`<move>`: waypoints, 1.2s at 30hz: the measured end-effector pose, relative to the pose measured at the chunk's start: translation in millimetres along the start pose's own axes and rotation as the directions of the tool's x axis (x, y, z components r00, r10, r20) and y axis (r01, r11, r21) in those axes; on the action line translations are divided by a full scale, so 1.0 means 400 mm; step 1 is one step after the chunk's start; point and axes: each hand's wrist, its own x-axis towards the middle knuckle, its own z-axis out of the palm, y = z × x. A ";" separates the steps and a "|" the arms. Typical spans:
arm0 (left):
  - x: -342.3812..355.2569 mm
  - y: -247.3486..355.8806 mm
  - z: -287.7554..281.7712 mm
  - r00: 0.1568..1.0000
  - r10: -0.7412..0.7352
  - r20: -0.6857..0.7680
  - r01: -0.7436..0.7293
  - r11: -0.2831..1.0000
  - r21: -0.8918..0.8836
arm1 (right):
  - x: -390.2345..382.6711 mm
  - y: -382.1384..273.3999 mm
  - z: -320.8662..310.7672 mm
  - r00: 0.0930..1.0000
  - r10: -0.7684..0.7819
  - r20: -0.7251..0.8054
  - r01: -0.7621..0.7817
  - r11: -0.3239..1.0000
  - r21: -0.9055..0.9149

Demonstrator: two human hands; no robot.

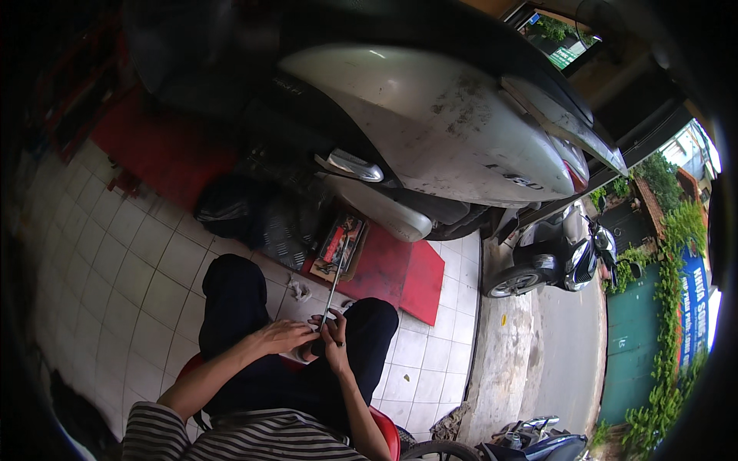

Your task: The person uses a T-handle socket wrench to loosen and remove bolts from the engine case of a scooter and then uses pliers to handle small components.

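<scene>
A long, thin metal rod [333, 290] slants up from between my knees. My right hand [335, 336] is closed around its lower end, with a dark band on one finger. My left hand [284, 336] comes in from the left, back upward, its fingertips bent in against the rod's lower end and the right hand. What those fingertips pinch is hidden. Beyond the hands, the rod's far end overlaps an open tray [354, 260] holding a red item and small tools. A crumpled whitish rag [298, 290] lies on the tiles between my knees and the tray.
A dusty silver scooter [430, 115] stands over a red platform [419, 284] just ahead. Dark bundled items [223, 207] sit left of the tray. White floor tiles [146, 253] spread to the left. Another scooter [553, 253] is parked by the road at right. I sit on a red stool [387, 430].
</scene>
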 end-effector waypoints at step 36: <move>0.180 0.061 -0.305 0.692 -0.471 -0.548 0.334 0.881 -0.335 | 0.222 -0.414 0.081 0.988 -0.102 -0.114 0.114 0.988 0.107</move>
